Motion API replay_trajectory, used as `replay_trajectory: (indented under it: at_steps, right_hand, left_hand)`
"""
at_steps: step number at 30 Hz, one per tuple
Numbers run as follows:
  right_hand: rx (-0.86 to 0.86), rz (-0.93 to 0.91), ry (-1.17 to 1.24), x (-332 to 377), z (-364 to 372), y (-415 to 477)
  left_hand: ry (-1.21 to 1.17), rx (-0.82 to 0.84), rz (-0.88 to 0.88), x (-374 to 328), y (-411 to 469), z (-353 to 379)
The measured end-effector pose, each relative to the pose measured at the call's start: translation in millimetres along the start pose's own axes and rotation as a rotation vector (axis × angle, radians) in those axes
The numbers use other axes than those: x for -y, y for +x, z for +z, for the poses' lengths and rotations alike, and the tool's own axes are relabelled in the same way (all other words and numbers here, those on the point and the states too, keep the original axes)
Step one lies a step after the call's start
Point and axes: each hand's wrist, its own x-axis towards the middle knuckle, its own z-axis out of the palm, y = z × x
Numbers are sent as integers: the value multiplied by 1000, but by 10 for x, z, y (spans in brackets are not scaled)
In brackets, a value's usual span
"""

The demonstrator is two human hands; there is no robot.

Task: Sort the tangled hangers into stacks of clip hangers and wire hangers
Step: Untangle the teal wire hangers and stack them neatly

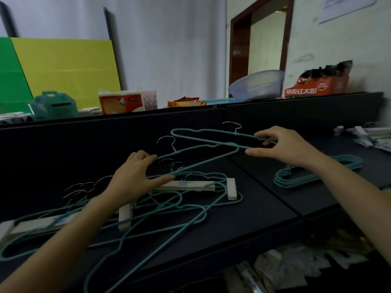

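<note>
It's dim in here, the light soft and flat, with no hard shadows anywhere. The brightest patch is the open brown-framed doorway (267,41) at the upper right. The pale wall and the yellow board (67,66) leaning on it catch a fair share too. The matte black tabletop (264,208) swallows light, so only faint shade sits under the left hand (135,178) and right hand (283,146). The raised teal coated-wire hanger (235,133) reads fairly sharp. The clear plastic basin (256,85) and orange-red snack bag (317,86) are smeared with blur, as is the clutter at lower right. Wide-angle bending tilts the door frame and bows the top edge of the black divider panel (84,142)
</note>
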Motion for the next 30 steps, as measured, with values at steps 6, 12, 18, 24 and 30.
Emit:
replay_trajectory:
  at_steps: [6,12,18,24,30]
  right_hand:
    - [-61,15,11,-219,-211,-131]
    - [-80,46,-26,-695,-557,-270]
    - [-52,72,-106,-1451,-1129,-358]
    - [-13,43,-152,-2165,-1604,-292]
    - [40,1,-161,-2687,-1804,-210]
  left_hand:
    - [-40,-36,102,-404,47,-31]
    - [-46,6,168,-1084,213,182]
    - [-25,41,219,-2010,485,594]
    - [-3,75,173,-2861,741,1031]
    - [17,63,96,-3306,911,1406]
